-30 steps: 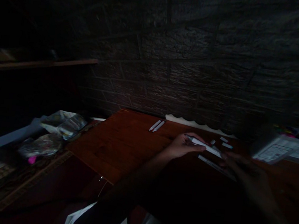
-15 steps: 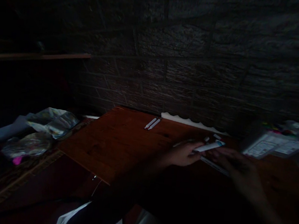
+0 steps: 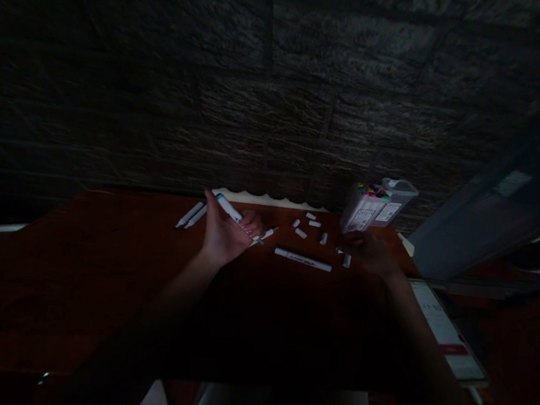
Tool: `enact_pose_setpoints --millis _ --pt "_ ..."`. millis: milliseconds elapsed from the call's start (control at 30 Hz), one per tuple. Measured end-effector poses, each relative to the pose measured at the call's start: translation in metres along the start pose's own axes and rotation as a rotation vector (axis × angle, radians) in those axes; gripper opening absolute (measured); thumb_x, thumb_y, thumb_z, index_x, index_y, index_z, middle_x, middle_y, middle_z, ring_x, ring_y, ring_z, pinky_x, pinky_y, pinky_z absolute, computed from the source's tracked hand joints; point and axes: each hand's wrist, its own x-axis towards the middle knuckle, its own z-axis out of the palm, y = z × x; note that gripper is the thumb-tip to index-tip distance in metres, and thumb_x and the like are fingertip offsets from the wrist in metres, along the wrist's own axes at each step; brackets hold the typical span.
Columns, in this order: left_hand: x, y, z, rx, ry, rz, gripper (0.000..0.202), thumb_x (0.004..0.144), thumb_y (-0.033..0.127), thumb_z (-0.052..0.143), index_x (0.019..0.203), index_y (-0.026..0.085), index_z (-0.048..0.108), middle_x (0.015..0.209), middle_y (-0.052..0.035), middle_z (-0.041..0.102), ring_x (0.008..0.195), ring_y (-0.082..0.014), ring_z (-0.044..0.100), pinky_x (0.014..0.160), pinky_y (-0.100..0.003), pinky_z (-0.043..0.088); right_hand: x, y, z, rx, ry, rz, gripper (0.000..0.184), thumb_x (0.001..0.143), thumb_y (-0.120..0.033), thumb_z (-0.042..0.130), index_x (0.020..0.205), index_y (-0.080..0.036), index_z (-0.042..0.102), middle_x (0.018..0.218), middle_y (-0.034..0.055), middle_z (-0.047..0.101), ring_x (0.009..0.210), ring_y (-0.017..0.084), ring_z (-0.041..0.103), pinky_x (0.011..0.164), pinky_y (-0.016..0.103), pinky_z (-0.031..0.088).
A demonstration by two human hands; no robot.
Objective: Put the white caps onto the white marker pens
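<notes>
In the head view my left hand (image 3: 228, 235) is closed around a white marker (image 3: 230, 208), tilted, its teal end pointing up and left. The marker's lower tip comes out below my fingers. Over on the right, my right hand (image 3: 372, 252) is low over the table among loose marker caps, fingers drawn together; dimness hides what they hold, if anything. One white cap (image 3: 346, 260) lies just under it. Between my hands a white marker (image 3: 303, 259) lies flat, and a smaller uncapped-looking marker (image 3: 269, 233) lies partly behind my left hand.
Several caps (image 3: 323, 238) are scattered on the brown wooden table (image 3: 111, 262). Two markers (image 3: 189, 215) lie left of my left hand. A clear case of colourful markers (image 3: 361, 210) and another clear container (image 3: 391, 206) stand by the wall. A phone or tablet (image 3: 450, 333) is at right.
The view has swung right. My hands, close together before at the teal-ended marker, are now apart: the left keeps the marker, the right is by the caps.
</notes>
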Motion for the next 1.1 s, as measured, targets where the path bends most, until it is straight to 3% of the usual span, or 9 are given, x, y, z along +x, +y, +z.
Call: enact_pose_setpoints --millis 167,267,400,467,600,867,1000,1100 --pt "0.0 0.001 0.002 -0.105 0.13 0.043 0.073 0.079 0.086 0.023 0.053 0.02 0.04 0.051 -0.0014 0.041 0.05 -0.0144 0.047 0.057 -0.031 0.047 0.004 0.0 0.011 -0.082 -0.052 -0.066 0.014 0.081 -0.023 0.062 0.086 -0.017 0.074 0.091 0.0089 0.077 0.084 0.023 0.072 0.077 0.031 0.052" --pt "-0.001 -0.001 0.003 -0.143 0.12 0.083 0.072 0.083 0.081 0.022 0.058 0.019 0.047 0.052 -0.0006 0.042 0.052 -0.0147 0.047 0.062 -0.033 0.049 0.003 -0.005 0.013 -0.083 -0.011 -0.05 0.018 0.084 -0.024 0.06 0.091 -0.017 0.074 0.094 0.0107 0.076 0.087 0.025 0.071 0.08 0.034 0.052" --pt "-0.001 -0.005 0.001 -0.22 0.134 0.152 0.064 0.088 0.073 0.027 0.063 0.018 0.049 0.053 0.0008 0.04 0.052 -0.0139 0.045 0.065 -0.033 0.049 -0.008 -0.033 0.027 0.167 0.023 -0.219 0.026 0.088 -0.036 0.057 0.1 -0.019 0.072 0.101 0.0078 0.075 0.09 0.022 0.07 0.081 0.034 0.053" --pt "0.0 -0.01 -0.001 -0.275 0.16 0.189 0.061 0.088 0.071 0.031 0.063 0.018 0.048 0.052 0.0012 0.039 0.053 -0.0137 0.044 0.063 -0.032 0.048 -0.018 -0.052 0.041 0.313 -0.055 -0.317 0.028 0.087 -0.042 0.059 0.101 -0.021 0.071 0.105 0.0049 0.074 0.094 0.021 0.069 0.086 0.034 0.053" --pt "0.002 -0.019 -0.004 -0.311 0.123 0.187 0.058 0.089 0.068 0.03 0.064 0.018 0.047 0.055 0.0013 0.039 0.054 -0.0128 0.041 0.061 -0.03 0.045 -0.035 -0.082 0.063 0.462 -0.184 -0.376 0.029 0.086 -0.039 0.062 0.108 -0.023 0.071 0.106 0.0033 0.074 0.096 0.018 0.069 0.09 0.035 0.053" --pt "0.004 -0.038 -0.001 -0.212 0.12 0.105 0.052 0.087 0.065 0.033 0.066 0.019 0.047 0.055 0.0026 0.038 0.053 -0.0124 0.041 0.066 -0.032 0.047 -0.043 -0.093 0.068 0.592 -0.166 -0.283 0.032 0.08 -0.043 0.068 0.104 -0.022 0.074 0.1 0.003 0.076 0.092 0.019 0.069 0.091 0.038 0.052" --pt "0.011 -0.041 -0.007 -0.116 0.16 0.15 0.029 0.089 0.042 0.046 0.082 0.016 0.058 0.072 -0.0023 0.059 0.074 -0.016 0.06 0.079 -0.033 0.05 -0.039 -0.088 0.065 0.648 -0.074 -0.17 0.037 0.078 -0.049 0.068 0.101 -0.021 0.075 0.09 0.0023 0.075 0.079 0.017 0.067 0.075 0.031 0.053" --pt "0.015 -0.043 -0.013 0.125 0.183 0.163 0.026 0.088 0.034 0.048 0.098 0.014 0.061 0.087 -0.0069 0.067 0.084 -0.0184 0.065 0.079 -0.032 0.052 -0.034 -0.084 0.056 0.606 0.035 -0.119 0.047 0.083 -0.06 0.057 0.089 -0.017 0.074 0.08 0.0038 0.072 0.074 0.018 0.065 0.069 0.029 0.052"
